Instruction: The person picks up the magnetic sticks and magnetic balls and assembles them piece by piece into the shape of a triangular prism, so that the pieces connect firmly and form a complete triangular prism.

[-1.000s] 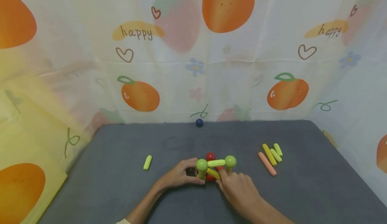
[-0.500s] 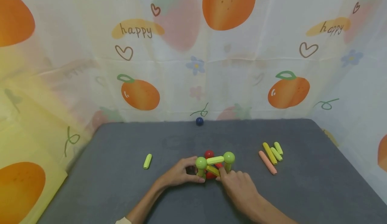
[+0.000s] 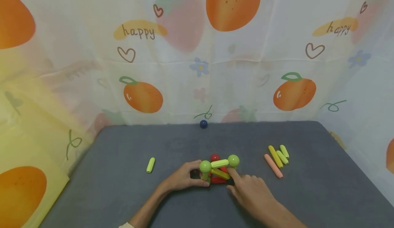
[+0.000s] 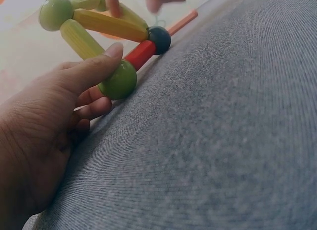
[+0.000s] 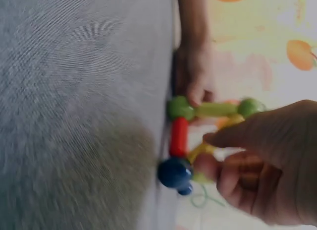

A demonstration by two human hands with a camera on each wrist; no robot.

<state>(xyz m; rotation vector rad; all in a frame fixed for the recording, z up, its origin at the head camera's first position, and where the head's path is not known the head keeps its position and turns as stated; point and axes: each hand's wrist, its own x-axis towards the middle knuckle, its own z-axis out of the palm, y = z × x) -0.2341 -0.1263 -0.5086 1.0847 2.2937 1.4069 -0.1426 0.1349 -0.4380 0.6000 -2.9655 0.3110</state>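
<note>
A toy frame of magnetic balls and rods stands between the hands, with a light-green rod [image 3: 220, 163] joining two green balls on top. My left hand [image 3: 184, 178] grips its lower left corner, thumb and fingers around a green ball [image 4: 119, 82]. From that ball a red rod [image 4: 140, 55] runs to a dark blue ball [image 4: 160, 40]. A yellow rod [image 4: 110, 25] slants from the upper green ball down to the blue one. My right hand [image 3: 252, 193] reaches in from the right, index finger extended to the frame's right post, thumb apart from it. Its fingers partly hide that side.
Loose yellow and light-green rods and a pink rod [image 3: 273, 166] lie on the grey table [image 3: 107, 193] to the right. One light-green rod [image 3: 150, 165] lies on the left. Near the back edge sits a dark blue ball [image 3: 203, 124]. A printed cloth hangs behind.
My right hand has shifted slightly right, and its thumb has come away from the yellow rod. More of that rod and the lower red rod now shows. The left hand keeps its grip.
</note>
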